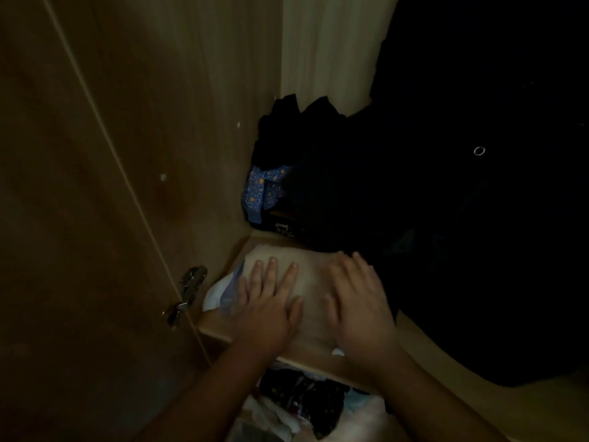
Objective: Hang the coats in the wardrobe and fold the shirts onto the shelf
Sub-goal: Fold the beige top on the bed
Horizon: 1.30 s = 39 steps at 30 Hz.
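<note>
A folded pale beige shirt lies on the wooden shelf inside the dim wardrobe. My left hand lies flat on its left half, fingers straight and spread. My right hand presses flat on its right half, fingertips at the shirt's far edge. A white and bluish cloth sticks out from under the shirt at the left. Dark coats hang at the right and cover much of the shelf.
The wardrobe side panel and a door with a metal hinge stand at the left. A blue flowered cloth and black garments are piled at the back. Below the shelf lie more dark and white clothes.
</note>
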{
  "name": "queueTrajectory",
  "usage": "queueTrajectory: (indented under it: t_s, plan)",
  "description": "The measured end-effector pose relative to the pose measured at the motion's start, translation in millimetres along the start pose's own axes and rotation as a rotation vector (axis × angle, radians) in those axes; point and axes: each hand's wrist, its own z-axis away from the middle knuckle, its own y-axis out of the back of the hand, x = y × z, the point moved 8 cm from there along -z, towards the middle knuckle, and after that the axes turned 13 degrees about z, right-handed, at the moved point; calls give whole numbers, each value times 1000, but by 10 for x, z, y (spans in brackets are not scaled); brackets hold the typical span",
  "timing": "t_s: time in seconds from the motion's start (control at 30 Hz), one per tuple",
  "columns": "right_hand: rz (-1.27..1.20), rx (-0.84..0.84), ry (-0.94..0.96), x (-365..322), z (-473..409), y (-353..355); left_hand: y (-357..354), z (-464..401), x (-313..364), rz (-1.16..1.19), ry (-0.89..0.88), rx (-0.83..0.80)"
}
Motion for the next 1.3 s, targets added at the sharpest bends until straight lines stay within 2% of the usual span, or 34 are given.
queueTrajectory:
  t_s: [0.03, 0.13, 0.4, 0.5, 0.6, 0.73, 0.83, 0.93, 1.07, 1.3]
  plan:
    - [36, -105, 50, -71, -3, -134, 5, -48, 2, 2, -7, -7]
    - [93, -353, 2, -56, 66, -579, -56, -153, -3, -1, -24, -50]
    - [76, -542, -52, 58, -30, -822, -131, -351, -50, -43, 19, -131]
    - [49, -498, -64, 64, 27, -613, -14, -262, 14, -4, 50, -163]
    - [83, -423, -79, 73, 224, -252, 252, -7, 210, 4, 16, -81]
    - [50, -391, -138, 103, 757, 299, 451, 617, 551, 99, -71, -11]
    - [105, -345, -144, 107, 1258, 780, 458, 1179, 833, 32, -89, -15]
    - [170, -286, -162, 125, 1909, 1245, 408, 1860, 1220, -58, -150, -17]
    - [211, -227, -232, 204, 2971, 1802, 286, 2880, 1850, -47, -274, -19]
    - [276, -308, -461, 657, 4961, 2672, -305, 4392, 3001, -61, -472, -155]
